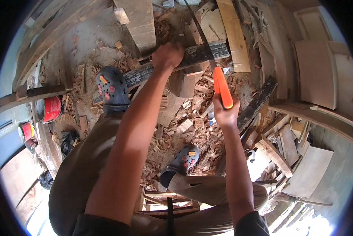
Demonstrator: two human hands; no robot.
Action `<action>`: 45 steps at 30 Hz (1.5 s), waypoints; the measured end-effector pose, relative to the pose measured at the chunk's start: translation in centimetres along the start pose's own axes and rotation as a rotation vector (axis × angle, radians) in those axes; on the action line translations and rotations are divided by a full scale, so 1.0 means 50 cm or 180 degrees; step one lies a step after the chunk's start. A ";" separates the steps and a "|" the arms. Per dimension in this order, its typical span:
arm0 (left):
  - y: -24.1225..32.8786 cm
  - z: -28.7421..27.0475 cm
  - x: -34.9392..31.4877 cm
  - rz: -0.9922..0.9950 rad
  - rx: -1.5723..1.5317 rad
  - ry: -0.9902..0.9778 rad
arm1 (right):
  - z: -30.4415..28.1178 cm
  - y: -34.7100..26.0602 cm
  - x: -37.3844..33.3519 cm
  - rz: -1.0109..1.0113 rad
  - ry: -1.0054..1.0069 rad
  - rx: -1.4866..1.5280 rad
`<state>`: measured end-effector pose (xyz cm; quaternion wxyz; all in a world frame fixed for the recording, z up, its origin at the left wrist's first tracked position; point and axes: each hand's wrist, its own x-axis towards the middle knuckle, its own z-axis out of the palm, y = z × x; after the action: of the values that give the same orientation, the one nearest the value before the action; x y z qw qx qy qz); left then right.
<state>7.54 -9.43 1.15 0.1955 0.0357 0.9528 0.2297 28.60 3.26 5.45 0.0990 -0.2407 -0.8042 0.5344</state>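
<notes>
A dark, weathered wooden beam [198, 56] with flaking paint lies slantwise in front of me, across a paler wooden block [183, 84]. My left hand [167, 56] is closed on the beam left of the saw; its fingertips are hidden. In my right hand [226, 113] is the orange handle of a handsaw [222, 84], the fingers wrapped round its lower end. The long dark blade crosses the beam near its right end and points away from me. My left foot, in a grey clog [112, 87], rests at the beam's left part.
Wood chips and offcuts [186, 125] cover the ground. A pale plank [235, 35] lies just right of the blade, and a wide board [138, 25] beyond my left hand. Another dark beam [257, 103] slants at the right. Red cans [50, 109] stand at the left.
</notes>
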 end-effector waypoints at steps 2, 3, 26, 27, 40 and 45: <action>0.011 -0.010 -0.006 -0.0078 -0.0038 -0.0147 | 0.002 -0.024 -0.004 0.0194 -0.0012 0.0043; 0.008 -0.011 -0.010 0.0061 -0.0166 0.0062 | 0.004 -0.030 -0.013 0.0107 0.0021 -0.0057; 0.051 0.080 -0.049 -0.0196 -0.0502 -0.0433 | 0.021 0.044 -0.242 -0.0140 0.0449 -0.0044; 0.076 0.067 -0.069 -0.0176 -0.0508 -0.0519 | 0.016 0.050 -0.243 -0.0121 0.0457 -0.0026; 0.100 0.064 -0.102 0.0095 -0.0583 -0.0148 | 0.003 0.021 -0.284 -0.0002 0.0455 0.0003; 0.077 0.066 -0.068 0.0345 -0.0414 -0.0322 | 0.001 0.017 -0.287 -0.0042 0.0477 0.0152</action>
<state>11.90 -5.15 1.40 0.2326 0.0860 0.9214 0.2991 41.20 -3.60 6.06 0.1682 -0.2723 -0.7831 0.5332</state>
